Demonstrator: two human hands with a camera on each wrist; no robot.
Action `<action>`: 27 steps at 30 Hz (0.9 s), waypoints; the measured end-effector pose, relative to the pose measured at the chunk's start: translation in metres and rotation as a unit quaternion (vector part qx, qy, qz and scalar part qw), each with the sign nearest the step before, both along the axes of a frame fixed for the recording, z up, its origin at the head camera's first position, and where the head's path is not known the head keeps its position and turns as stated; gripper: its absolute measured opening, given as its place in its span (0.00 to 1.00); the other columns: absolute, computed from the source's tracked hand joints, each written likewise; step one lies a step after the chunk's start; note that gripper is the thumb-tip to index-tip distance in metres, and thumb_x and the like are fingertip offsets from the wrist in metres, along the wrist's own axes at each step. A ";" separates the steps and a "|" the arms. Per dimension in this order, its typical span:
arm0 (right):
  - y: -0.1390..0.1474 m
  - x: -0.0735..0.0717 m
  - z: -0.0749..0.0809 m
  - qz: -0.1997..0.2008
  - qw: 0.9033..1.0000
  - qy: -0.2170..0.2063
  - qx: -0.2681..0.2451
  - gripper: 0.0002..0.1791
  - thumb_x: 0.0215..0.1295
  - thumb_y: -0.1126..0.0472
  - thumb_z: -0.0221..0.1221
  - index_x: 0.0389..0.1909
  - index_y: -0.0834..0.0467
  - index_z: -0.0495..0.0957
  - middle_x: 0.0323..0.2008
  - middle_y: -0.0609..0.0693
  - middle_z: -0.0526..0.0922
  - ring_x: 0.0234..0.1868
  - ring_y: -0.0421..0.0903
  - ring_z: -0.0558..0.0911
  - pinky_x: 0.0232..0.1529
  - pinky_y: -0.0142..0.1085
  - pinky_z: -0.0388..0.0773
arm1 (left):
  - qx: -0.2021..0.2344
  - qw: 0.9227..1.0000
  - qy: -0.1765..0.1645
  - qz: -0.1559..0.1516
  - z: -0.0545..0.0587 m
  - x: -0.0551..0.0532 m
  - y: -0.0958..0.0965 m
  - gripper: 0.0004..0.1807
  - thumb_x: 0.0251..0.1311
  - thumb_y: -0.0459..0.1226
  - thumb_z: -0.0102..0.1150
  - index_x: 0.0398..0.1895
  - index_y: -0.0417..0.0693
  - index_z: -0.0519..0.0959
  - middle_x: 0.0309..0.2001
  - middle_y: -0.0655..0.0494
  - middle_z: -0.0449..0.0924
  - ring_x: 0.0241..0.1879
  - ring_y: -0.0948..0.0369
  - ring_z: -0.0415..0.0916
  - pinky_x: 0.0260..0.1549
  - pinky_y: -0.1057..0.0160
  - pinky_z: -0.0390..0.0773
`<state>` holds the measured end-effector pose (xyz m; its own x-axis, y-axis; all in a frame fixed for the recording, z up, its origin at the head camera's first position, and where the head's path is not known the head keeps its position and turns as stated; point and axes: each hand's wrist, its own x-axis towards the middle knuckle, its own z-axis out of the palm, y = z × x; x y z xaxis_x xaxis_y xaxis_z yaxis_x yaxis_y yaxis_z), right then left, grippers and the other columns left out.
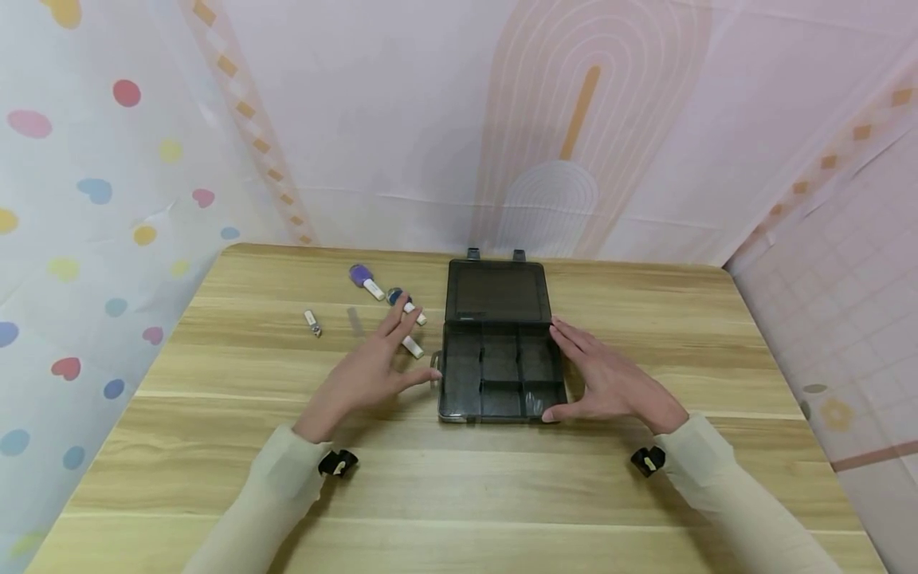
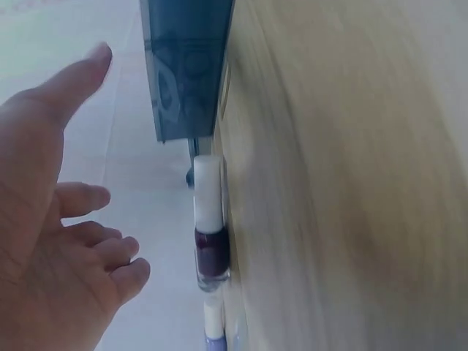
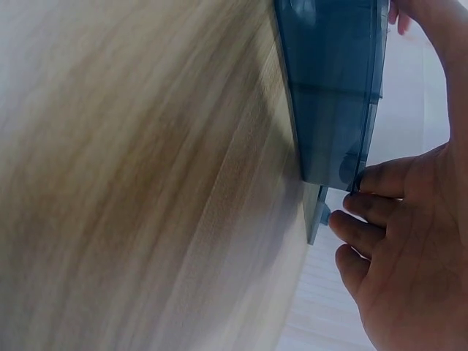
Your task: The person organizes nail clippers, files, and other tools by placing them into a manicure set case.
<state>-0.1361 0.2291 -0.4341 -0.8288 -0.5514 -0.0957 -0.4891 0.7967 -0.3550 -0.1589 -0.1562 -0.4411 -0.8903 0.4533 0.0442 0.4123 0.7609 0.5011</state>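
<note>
A dark see-through compartment box (image 1: 500, 383) lies on the table with its lid (image 1: 500, 292) folded back. My right hand (image 1: 610, 379) holds its right end, fingertips at the back corner and thumb on the front corner. Beside the left end, my left hand (image 1: 366, 371) hovers with spread fingers, its thumb pointing at the box's side loop. Under and beyond that hand lie nail polish bottles: a purple one (image 1: 361, 276), a dark one (image 1: 416, 314), and a white cap (image 1: 412, 346) partly hidden by the fingers. A dark-red nail polish (image 2: 212, 252) shows in the left wrist view.
Further left lies a small white-and-silver item (image 1: 311, 323), near a clear strip (image 1: 355, 321). The wooden table (image 1: 459, 494) meets a printed cloth wall (image 1: 402, 159) at the back. Two latches (image 1: 473, 253) stick out from the lid's far edge.
</note>
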 end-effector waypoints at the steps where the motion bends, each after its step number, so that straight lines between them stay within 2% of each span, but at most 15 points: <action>1: 0.000 0.000 0.000 0.001 1.000 0.001 -0.001 0.72 0.49 0.22 0.67 0.82 0.62 0.47 0.84 0.56 0.45 0.82 0.60 0.52 0.76 0.59 0.62 | 0.008 1.000 0.000 0.008 0.000 -0.001 -0.002 0.59 0.58 0.68 0.63 0.84 0.57 0.45 0.85 0.53 0.30 0.73 0.39 0.65 0.58 0.42 0.80; 4: 0.000 -0.001 0.000 0.000 1.000 0.000 -0.001 0.72 0.49 0.22 0.67 0.82 0.62 0.47 0.84 0.56 0.45 0.82 0.59 0.52 0.76 0.59 0.62 | 0.036 0.999 -0.006 0.033 0.002 -0.004 -0.008 0.57 0.61 0.63 0.65 0.84 0.53 0.46 0.85 0.50 0.35 0.76 0.37 0.59 0.64 0.37 0.73; 7: -0.001 -0.002 0.000 -0.001 1.000 -0.003 0.000 0.72 0.48 0.21 0.66 0.82 0.62 0.47 0.84 0.55 0.44 0.82 0.59 0.52 0.75 0.58 0.63 | 0.066 0.996 0.000 0.063 0.003 -0.006 -0.014 0.54 0.64 0.57 0.66 0.84 0.50 0.48 0.83 0.45 0.46 0.77 0.36 0.55 0.69 0.33 0.66; 8: -0.001 -0.002 0.000 -0.002 1.000 -0.005 0.000 0.72 0.48 0.21 0.66 0.82 0.61 0.47 0.84 0.54 0.44 0.83 0.58 0.52 0.76 0.58 0.63 | 0.072 0.995 0.004 0.074 0.003 -0.006 -0.017 0.53 0.65 0.56 0.66 0.84 0.49 0.49 0.82 0.43 0.50 0.72 0.37 0.66 0.66 0.34 0.70; 10: -0.001 -0.002 0.000 -0.003 1.000 -0.007 0.000 0.72 0.48 0.21 0.66 0.82 0.61 0.47 0.84 0.54 0.44 0.83 0.59 0.52 0.76 0.57 0.63 | 0.094 0.991 0.023 0.095 0.003 -0.007 -0.021 0.50 0.66 0.55 0.66 0.83 0.48 0.51 0.78 0.39 0.61 0.48 0.42 0.85 0.51 0.43 0.82; 11: -0.002 -0.002 0.000 -0.003 1.000 -0.007 0.000 0.72 0.48 0.21 0.66 0.82 0.61 0.47 0.84 0.54 0.44 0.83 0.59 0.52 0.76 0.57 0.63 | 0.106 0.988 0.038 0.103 0.003 -0.008 -0.023 0.49 0.66 0.54 0.66 0.82 0.47 0.53 0.74 0.37 0.66 0.43 0.43 0.86 0.41 0.49 0.84; 13: -0.001 -0.001 -0.001 -0.004 1.000 -0.007 0.000 0.72 0.48 0.21 0.66 0.82 0.61 0.47 0.84 0.55 0.44 0.83 0.59 0.52 0.76 0.57 0.63 | 0.133 0.982 0.058 0.123 0.003 -0.010 -0.028 0.47 0.66 0.53 0.66 0.81 0.46 0.56 0.69 0.36 0.73 0.35 0.45 0.87 0.34 0.52 0.83; 14: -0.001 -0.001 -0.001 -0.005 1.000 -0.008 0.000 0.72 0.48 0.21 0.66 0.82 0.61 0.47 0.84 0.55 0.44 0.83 0.59 0.52 0.76 0.57 0.62 | 0.149 0.978 0.065 0.132 0.003 -0.010 -0.030 0.46 0.66 0.52 0.67 0.81 0.46 0.57 0.66 0.36 0.77 0.32 0.45 0.87 0.25 0.57 0.79; 15: -0.001 -0.001 -0.001 -0.006 1.000 -0.009 0.000 0.73 0.48 0.21 0.66 0.82 0.61 0.47 0.84 0.54 0.44 0.83 0.59 0.52 0.76 0.57 0.63 | 0.164 0.974 0.071 0.141 0.002 -0.012 -0.033 0.45 0.66 0.50 0.67 0.81 0.47 0.58 0.63 0.37 0.80 0.37 0.45 0.89 0.22 0.59 0.79; 17: -0.001 -0.001 0.000 -0.008 1.000 -0.013 -0.003 0.73 0.48 0.21 0.66 0.82 0.61 0.47 0.84 0.54 0.43 0.83 0.59 0.51 0.76 0.57 0.63 | 0.187 0.967 0.081 0.156 0.002 -0.013 -0.038 0.43 0.67 0.48 0.67 0.80 0.48 0.60 0.56 0.38 0.85 0.53 0.42 0.86 0.31 0.53 0.86; 18: -0.001 -0.001 0.000 -0.009 1.000 -0.016 -0.004 0.73 0.48 0.21 0.66 0.82 0.61 0.46 0.84 0.54 0.43 0.83 0.58 0.51 0.76 0.57 0.63 | 0.194 0.964 0.083 0.162 0.002 -0.014 -0.041 0.42 0.67 0.48 0.67 0.80 0.48 0.60 0.53 0.40 0.87 0.51 0.43 0.87 0.38 0.48 0.87; 20: -0.001 -0.001 0.000 -0.011 1.000 -0.020 -0.005 0.73 0.48 0.21 0.66 0.83 0.60 0.46 0.84 0.53 0.43 0.83 0.58 0.51 0.76 0.57 0.63 | 0.207 0.960 0.089 0.168 0.001 -0.015 -0.046 0.41 0.67 0.46 0.67 0.79 0.47 0.62 0.46 0.41 0.90 0.46 0.44 0.88 0.37 0.48 0.87; 22: -0.001 -0.001 0.000 -0.012 1.000 -0.022 -0.006 0.73 0.48 0.21 0.66 0.83 0.60 0.46 0.84 0.53 0.42 0.83 0.58 0.51 0.76 0.57 0.63 | 0.213 0.957 0.098 0.173 0.000 -0.016 -0.050 0.39 0.67 0.46 0.67 0.77 0.44 0.65 0.41 0.44 0.91 0.44 0.46 0.89 0.48 0.45 0.85; 25: -0.001 -0.001 0.000 -0.012 1.000 -0.022 -0.005 0.72 0.48 0.21 0.66 0.83 0.59 0.45 0.84 0.53 0.43 0.83 0.58 0.51 0.76 0.57 0.63 | 0.220 0.952 0.099 0.188 -0.001 -0.018 -0.057 0.34 0.67 0.46 0.67 0.72 0.42 0.71 0.38 0.45 0.90 0.37 0.55 0.88 0.43 0.62 0.87; 27: -0.002 -0.001 0.000 -0.011 1.000 -0.022 -0.005 0.72 0.49 0.21 0.66 0.83 0.59 0.45 0.84 0.53 0.43 0.83 0.58 0.51 0.76 0.57 0.63 | 0.225 0.949 0.097 0.200 -0.002 -0.018 -0.061 0.31 0.66 0.47 0.67 0.68 0.41 0.76 0.37 0.45 0.89 0.33 0.63 0.85 0.38 0.74 0.83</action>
<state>-0.1366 0.2276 -0.4345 -0.8362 -0.5336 -0.1266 -0.4546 0.8036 -0.3842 -0.1773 -0.2172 -0.4430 -0.9425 -0.0231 0.3333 0.2530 0.6021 0.7572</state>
